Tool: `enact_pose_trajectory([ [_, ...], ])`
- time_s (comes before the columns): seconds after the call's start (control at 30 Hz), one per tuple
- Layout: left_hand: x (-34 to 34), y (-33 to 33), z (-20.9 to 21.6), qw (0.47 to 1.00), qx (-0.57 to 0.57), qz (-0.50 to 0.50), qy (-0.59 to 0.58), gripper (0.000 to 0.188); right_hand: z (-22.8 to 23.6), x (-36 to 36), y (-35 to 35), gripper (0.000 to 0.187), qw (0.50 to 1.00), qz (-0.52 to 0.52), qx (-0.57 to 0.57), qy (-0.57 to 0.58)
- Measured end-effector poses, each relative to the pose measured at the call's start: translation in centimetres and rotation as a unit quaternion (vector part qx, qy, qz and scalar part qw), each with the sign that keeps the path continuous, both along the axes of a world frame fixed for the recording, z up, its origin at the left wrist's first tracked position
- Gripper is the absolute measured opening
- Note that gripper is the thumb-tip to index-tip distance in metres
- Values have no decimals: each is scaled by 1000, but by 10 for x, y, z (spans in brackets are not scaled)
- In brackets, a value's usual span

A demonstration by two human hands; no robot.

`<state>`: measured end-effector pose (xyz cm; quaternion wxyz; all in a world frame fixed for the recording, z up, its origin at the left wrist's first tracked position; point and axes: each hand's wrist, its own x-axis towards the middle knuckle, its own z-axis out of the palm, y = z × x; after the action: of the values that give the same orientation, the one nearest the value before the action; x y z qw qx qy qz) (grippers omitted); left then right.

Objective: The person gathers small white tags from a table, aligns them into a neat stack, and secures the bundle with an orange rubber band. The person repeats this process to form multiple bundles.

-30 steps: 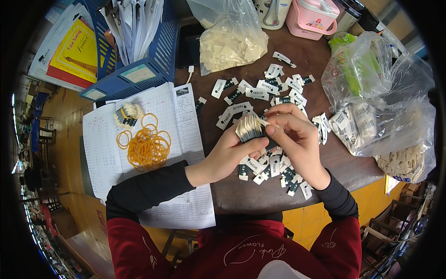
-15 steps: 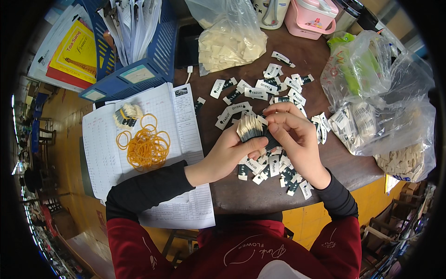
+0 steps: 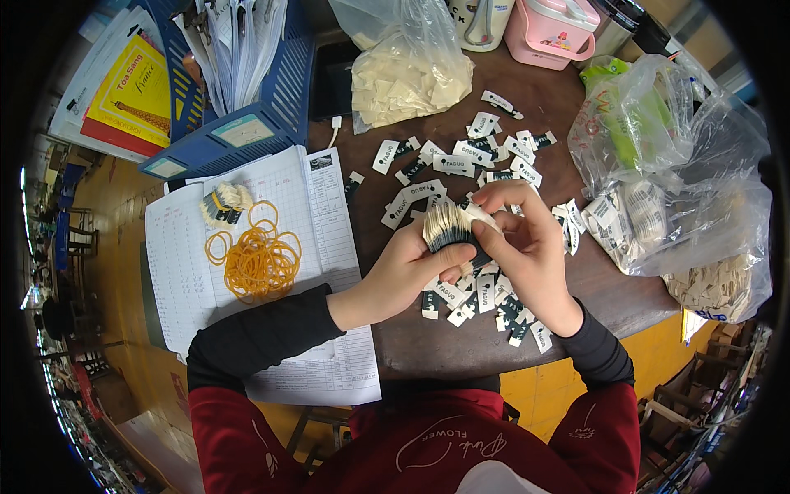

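Observation:
My left hand (image 3: 403,269) is closed round a thick stack of small fabric labels (image 3: 445,230), cream at the upper edges and dark green below. Against the stack's right side, my right hand (image 3: 527,251) pinches a white label (image 3: 481,216) between thumb and fingers. Loose white and dark green labels (image 3: 453,165) lie scattered on the brown table beyond and beneath both hands. More of them (image 3: 485,292) lie nearer me, below the hands.
On the left, open ledger sheets (image 3: 185,272) carry a heap of yellow rubber bands (image 3: 262,263) and a banded label bundle (image 3: 226,205). A blue file rack (image 3: 284,107), a bag of cream pieces (image 3: 403,82), a pink container (image 3: 550,37) and plastic bags (image 3: 699,198) stand around the table.
My right fingers have shifted slightly, and a white label now shows between them at the stack's right side. My left hand keeps its grip on the stack almost in place.

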<state>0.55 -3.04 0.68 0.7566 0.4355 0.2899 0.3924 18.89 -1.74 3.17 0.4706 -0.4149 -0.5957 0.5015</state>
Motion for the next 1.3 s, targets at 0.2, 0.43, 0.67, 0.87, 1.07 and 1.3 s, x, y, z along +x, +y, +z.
enact_pose_trajectory([
  [0.2,1,-2,-2,1000,-6,10,-17,19,2,7,-1,12,996,41,26,-69],
  [0.43,2,-2,-1,1000,11,10,-23,19,-4,2,3,12,993,12,102,-60],
  [0.67,1,-1,-1,1000,6,1,-19,22,-2,0,0,12,1000,-6,6,2],
  [0.87,0,-2,0,1000,12,5,-14,23,-2,3,0,14,996,27,77,-41],
  [1.07,-1,-3,-1,1000,-1,4,-31,26,-2,4,1,15,991,27,115,-54],
  [1.3,-2,-2,0,999,2,-9,-37,26,-1,0,-2,14,999,-1,53,8],
])
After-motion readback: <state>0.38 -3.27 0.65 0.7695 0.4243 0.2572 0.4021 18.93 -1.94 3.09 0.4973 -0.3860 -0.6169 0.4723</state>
